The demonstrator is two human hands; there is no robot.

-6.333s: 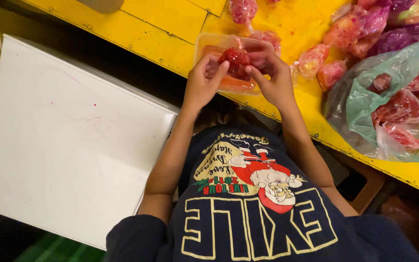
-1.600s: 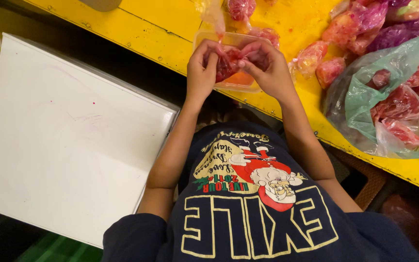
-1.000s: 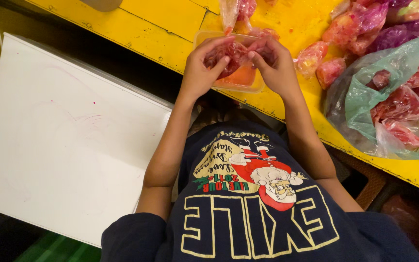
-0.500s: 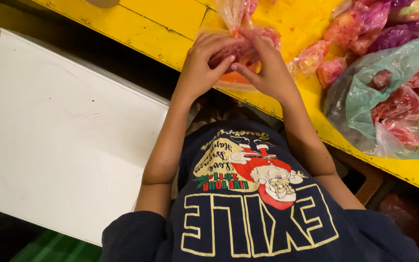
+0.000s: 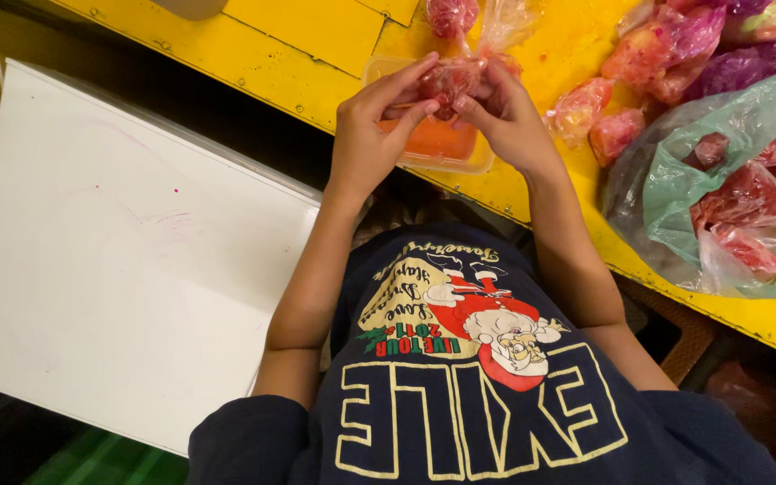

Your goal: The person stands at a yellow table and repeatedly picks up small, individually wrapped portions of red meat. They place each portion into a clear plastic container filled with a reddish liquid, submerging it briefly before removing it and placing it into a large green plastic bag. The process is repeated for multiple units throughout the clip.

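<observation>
Both hands meet over a shallow clear plastic container [image 5: 433, 148] with orange contents on the yellow table [image 5: 298, 49]. My left hand [image 5: 374, 126] and my right hand [image 5: 505, 117] together pinch a small clear plastic bag of red pieces [image 5: 449, 79]. The bag's loose top [image 5: 500, 22] sticks up away from me. The bag is lifted just above the container, between my fingertips.
Several small filled bags of red and pink pieces [image 5: 639, 81] lie at the right, beside a large green plastic bag [image 5: 720, 198] holding more. A white flat-topped box [image 5: 119, 251] stands to my left, below the table edge.
The small bag has come up from the container and its top now stands free. My fingers have closed in around its neck.
</observation>
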